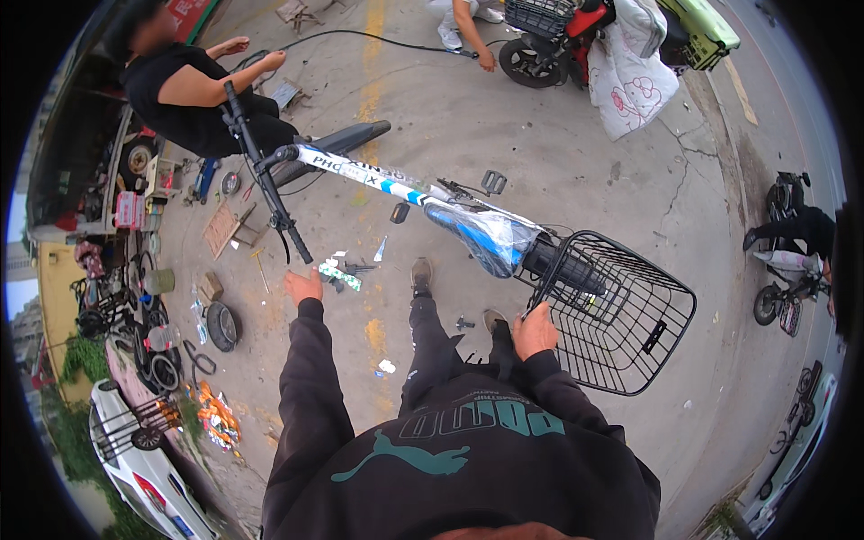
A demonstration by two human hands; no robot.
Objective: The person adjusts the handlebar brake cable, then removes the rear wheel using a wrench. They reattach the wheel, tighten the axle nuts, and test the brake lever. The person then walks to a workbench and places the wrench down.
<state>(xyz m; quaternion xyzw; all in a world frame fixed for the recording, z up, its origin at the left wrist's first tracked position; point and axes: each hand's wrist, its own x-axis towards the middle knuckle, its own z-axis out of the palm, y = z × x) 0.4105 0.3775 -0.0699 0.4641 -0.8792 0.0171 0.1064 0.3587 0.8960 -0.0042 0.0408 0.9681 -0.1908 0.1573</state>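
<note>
A bicycle with a white and blue frame (pixel 374 177) stands in front of me, front wheel to the left. Clear plastic wraps its blue and black saddle (pixel 472 236). My left hand (pixel 304 285) holds nothing, its fingers apart, just below the near grip of the black handlebar (pixel 266 182). By the rear of the bicycle, my right hand (pixel 535 332) is closed on the near edge of a black wire basket (pixel 628 361). The basket lies over the rear end, beside the black rear mudguard (pixel 563 268); whether it is fastened there I cannot tell.
A person in black (pixel 196 101) is beside the front wheel. Another person's hand (pixel 486 59) is near a red scooter (pixel 587 20). On the concrete lie a green and white packet (pixel 339 275), a yellow-handled tool (pixel 260 270), a black basin (pixel 223 327) and a wooden stool (pixel 221 228).
</note>
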